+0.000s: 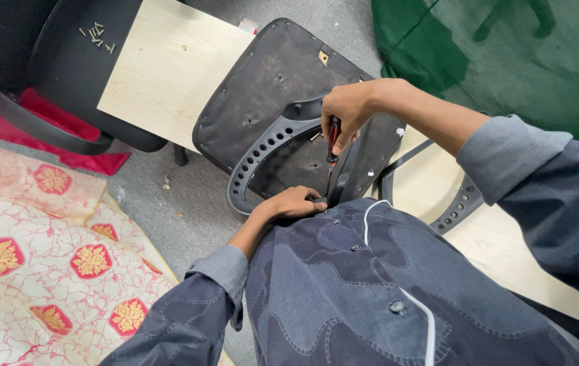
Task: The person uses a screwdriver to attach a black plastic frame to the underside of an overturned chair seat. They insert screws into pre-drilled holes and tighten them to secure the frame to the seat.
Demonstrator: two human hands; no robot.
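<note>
The right hand (347, 112) is gripping a screwdriver with a red and black handle (333, 144), its fingers clenched around the handle while the thin metal shaft is pointing down from below the fingertips toward the person's lap. The left hand (294, 202) is resting just beneath that shaft, its fingers curled and pressing at the near edge of a black upholstered chair seat turned upside down (269, 88); whether they are pinching anything small, I cannot tell. The screwdriver's tip is sitting right beside the left fingertips, where a black plastic perforated armrest bracket (262, 152) is curving away from the thumb side. Beyond the right knuckles, the seat's underside is lying over a pale wooden board (167, 68). Far past both hands, a small pile of loose screws (97, 34) is sitting on another black chair part (66, 68). Off to the left wrist's outer side, a red-and-cream patterned cloth (45, 251) is spreading across the floor.
</note>
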